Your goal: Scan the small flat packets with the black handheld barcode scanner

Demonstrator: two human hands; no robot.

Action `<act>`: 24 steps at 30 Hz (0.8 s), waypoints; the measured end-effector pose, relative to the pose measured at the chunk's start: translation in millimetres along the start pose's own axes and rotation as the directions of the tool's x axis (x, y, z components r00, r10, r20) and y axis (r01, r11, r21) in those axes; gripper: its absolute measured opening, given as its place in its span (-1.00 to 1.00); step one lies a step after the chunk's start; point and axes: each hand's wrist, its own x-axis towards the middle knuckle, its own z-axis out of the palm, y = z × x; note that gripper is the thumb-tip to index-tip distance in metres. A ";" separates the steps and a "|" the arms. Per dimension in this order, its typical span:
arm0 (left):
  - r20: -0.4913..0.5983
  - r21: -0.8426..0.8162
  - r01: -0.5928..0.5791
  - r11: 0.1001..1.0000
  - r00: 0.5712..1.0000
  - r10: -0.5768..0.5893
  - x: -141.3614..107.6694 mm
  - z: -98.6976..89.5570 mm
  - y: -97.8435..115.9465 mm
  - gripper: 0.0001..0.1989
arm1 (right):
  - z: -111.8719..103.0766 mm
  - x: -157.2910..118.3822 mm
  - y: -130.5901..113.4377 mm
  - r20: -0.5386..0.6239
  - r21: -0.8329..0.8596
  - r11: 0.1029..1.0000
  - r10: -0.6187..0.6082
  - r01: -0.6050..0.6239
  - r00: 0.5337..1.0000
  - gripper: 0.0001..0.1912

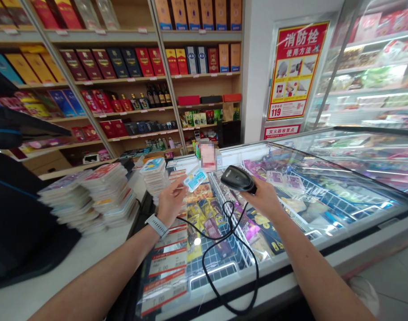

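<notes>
Above the glass top of the freezer (204,267), my left hand (172,200) pinches a small blue and white card (195,179) between thumb and fingers. A pale strap with a watch circles that wrist. My right hand (265,198) is closed round the handle of a black barcode scanner (237,178), whose head points left toward the card. The scanner's black cable (205,263) loops down over the glass. Left of my left hand stands a stack of cards (154,176) with a blue and yellow one on top.
More card stacks (110,191) stand on the white counter (100,254) at left, beside a black machine (19,214). Price labels (166,263) line the freezer's left side. Shelves of boxes and bottles (123,62) fill the back; a red poster (292,71) hangs on the wall.
</notes>
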 end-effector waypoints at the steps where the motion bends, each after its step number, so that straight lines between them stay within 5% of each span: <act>1: -0.012 0.003 -0.009 1.000 1.000 0.009 0.1 -0.3 0.8 -0.45 | -0.2 0.0 -0.1 0.000 0.004 1.000 -0.001 0.001 1.000 -0.71; 24: -0.121 0.006 -0.082 0.997 0.989 0.082 2.0 -2.0 6.6 -0.48 | -3.0 0.2 -3.9 0.037 0.080 0.997 -0.028 0.025 0.999 -0.71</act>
